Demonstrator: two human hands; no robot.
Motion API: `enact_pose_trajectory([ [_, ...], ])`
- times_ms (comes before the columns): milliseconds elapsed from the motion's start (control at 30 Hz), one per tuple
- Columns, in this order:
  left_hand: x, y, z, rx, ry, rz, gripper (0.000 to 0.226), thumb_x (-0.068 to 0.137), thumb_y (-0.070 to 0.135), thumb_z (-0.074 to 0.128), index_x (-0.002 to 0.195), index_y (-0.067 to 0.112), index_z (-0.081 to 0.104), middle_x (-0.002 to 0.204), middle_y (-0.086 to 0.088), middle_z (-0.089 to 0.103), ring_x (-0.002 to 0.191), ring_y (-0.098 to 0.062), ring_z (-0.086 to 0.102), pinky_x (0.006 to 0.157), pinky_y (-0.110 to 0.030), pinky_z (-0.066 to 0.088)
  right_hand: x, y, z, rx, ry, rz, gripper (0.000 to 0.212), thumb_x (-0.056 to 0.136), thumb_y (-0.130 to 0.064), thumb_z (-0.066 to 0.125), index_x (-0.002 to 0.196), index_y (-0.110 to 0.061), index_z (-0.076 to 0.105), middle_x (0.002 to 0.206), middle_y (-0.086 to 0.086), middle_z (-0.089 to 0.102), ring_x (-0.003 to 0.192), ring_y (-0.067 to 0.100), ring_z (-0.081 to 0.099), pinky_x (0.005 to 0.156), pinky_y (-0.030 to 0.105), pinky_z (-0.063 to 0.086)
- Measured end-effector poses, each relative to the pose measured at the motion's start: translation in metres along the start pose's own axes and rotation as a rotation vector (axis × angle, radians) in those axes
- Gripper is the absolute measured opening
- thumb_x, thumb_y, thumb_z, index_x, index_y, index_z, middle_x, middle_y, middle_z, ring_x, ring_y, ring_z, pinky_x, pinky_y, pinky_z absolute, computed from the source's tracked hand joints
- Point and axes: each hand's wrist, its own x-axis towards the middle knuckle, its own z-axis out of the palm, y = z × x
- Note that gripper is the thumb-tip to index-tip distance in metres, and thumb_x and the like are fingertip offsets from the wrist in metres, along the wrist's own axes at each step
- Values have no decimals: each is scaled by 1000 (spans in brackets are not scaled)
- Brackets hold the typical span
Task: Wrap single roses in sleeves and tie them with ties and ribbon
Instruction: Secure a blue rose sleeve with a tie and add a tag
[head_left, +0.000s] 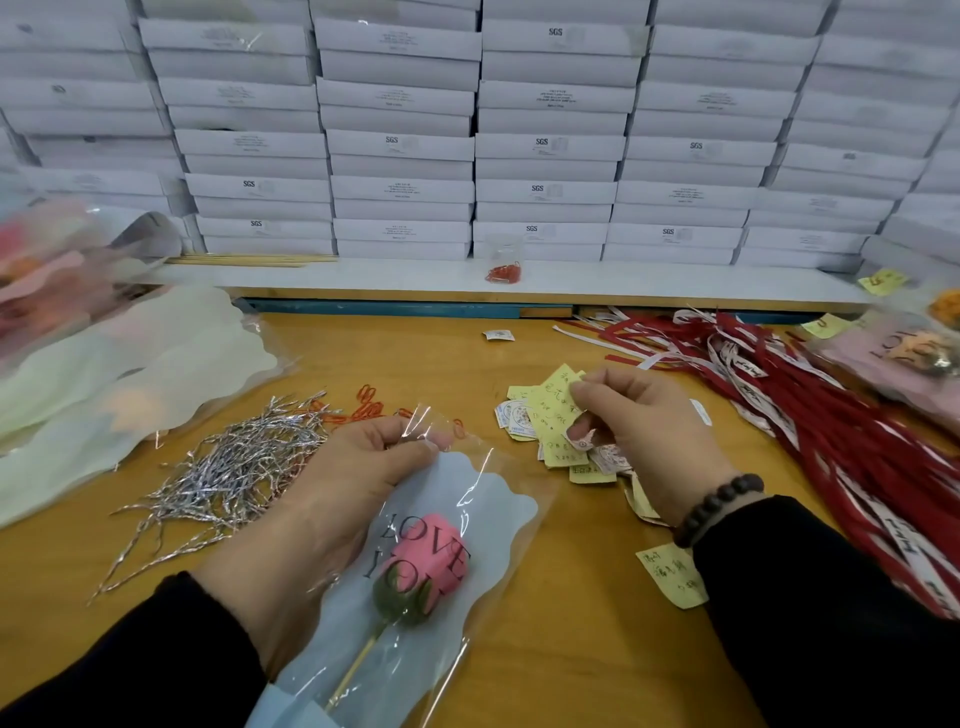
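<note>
Rose lay already inside the clear sleeve on the wooden table, and the left hand pinched the sleeve's top edge, while the right hand pinched a small sticker above the yellow notes. The sleeve looked thin, light and slippery (the rose seemed soft), so I judged the stem the safest hold, with the silver ties just beside.

Glossy clear plastic sleeve, shiny metallic ties, smooth wooden table.
</note>
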Motion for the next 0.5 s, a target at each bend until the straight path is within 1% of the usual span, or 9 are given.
enact_pose_trajectory([
  [67, -1, 1, 1, -1, -2, -4, 27, 87, -3, 55, 67, 9, 70, 67, -12, 70, 47, -14, 63, 44, -19, 51, -1, -4, 3, 49, -33, 7, 21, 88, -11, 59, 69, -17, 61, 48, -3, 59, 44, 3, 53, 50, 16, 43],
  [167, -1, 2, 2, 8, -1, -4, 18, 87, -3, 55, 77, 5, 67, 62, -10, 68, 44, -14, 61, 42, -18, 49, -3, -10, 9, 86, -116, -8, 16, 87, -8, 59, 72, -14, 61, 48, -5, 59, 44, 2, 54, 48, 15, 42],
  [267, -1, 1, 2, 24, 4, 11, 18, 87, -2, 56, 77, 6, 68, 63, -10, 68, 45, -13, 60, 43, -17, 49, -4, -13, 18, 83, -177, -39, 11, 86, -6, 61, 76, -11, 64, 48, -6, 60, 44, 1, 54, 47, 12, 41],
  [333, 0, 2, 2, 17, 4, 14, 17, 87, -3, 56, 78, 5, 68, 64, -7, 69, 46, -12, 61, 43, -17, 48, -4, -14, 24, 78, -198, -46, 9, 86, -7, 61, 79, -10, 66, 48, -6, 59, 45, 2, 53, 47, 13, 41],
  [400, 0, 2, 2, -12, -10, 11, 16, 87, -3, 56, 79, 5, 68, 64, -6, 70, 47, -12, 62, 42, -18, 48, -2, -14, 32, 78, -208, -35, 11, 90, -9, 58, 83, -11, 66, 49, -5, 60, 45, 2, 52, 47, 12, 41],
  [500, 0, 3, 2, -30, -30, 20, 12, 83, -1, 59, 77, 5, 68, 66, -11, 69, 48, -14, 62, 44, -19, 50, -2, -16, 43, 117, -221, -19, 14, 92, -8, 54, 85, -11, 65, 54, 0, 60, 43, 1, 52, 47, 11, 42],
])
